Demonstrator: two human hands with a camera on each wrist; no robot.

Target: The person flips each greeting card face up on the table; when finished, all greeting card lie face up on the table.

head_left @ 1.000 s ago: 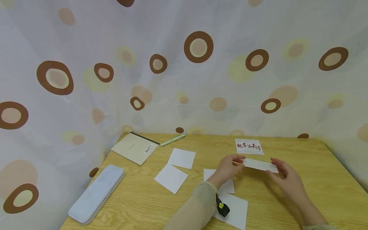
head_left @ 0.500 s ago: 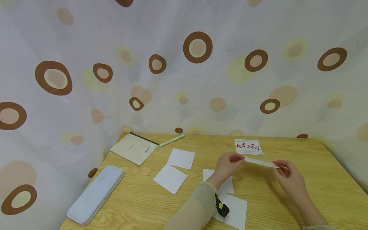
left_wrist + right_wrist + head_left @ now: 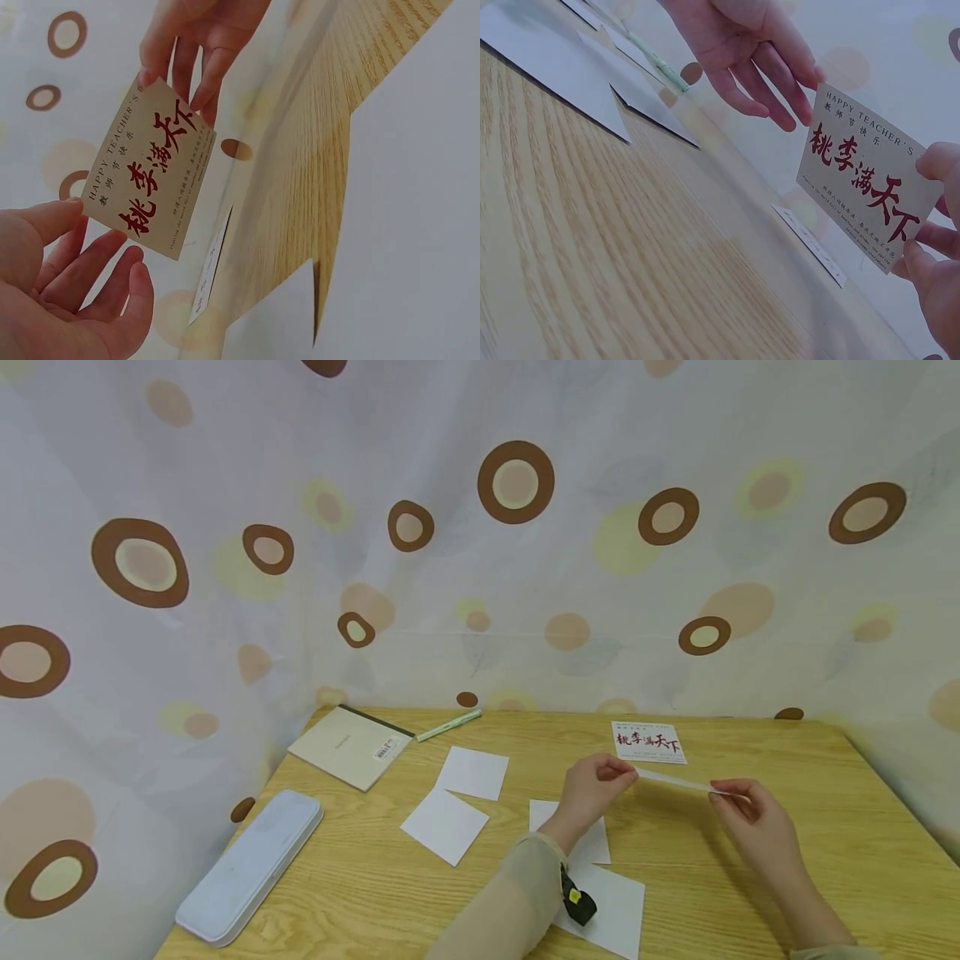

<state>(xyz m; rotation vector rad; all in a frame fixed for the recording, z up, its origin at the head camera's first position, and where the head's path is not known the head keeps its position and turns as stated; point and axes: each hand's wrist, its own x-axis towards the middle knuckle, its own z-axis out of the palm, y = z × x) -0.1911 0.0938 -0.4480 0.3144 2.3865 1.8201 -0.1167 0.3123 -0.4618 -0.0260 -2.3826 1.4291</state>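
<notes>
Both hands hold up a greeting card above the table, seen almost edge-on in the head view. In the left wrist view, the card shows red Chinese characters and small "Happy Teacher's" print. My left hand pinches its left end between thumb and fingers. At the opposite end, my right hand pinches it likewise; the right wrist view shows this right hand with its thumb on the printed face. A second printed card lies flat on the table behind the held one.
Several blank-side-up white cards lie left of the hands, including one white card and another under the left wrist. A beige notebook, green pen and pale pencil case lie farther left. A patterned curtain hangs behind the table.
The held card has tilted from showing its white side to nearly edge-on in the head view. The right hand's fingers have drawn closer together on its end. The left hand has stayed nearly in place.
</notes>
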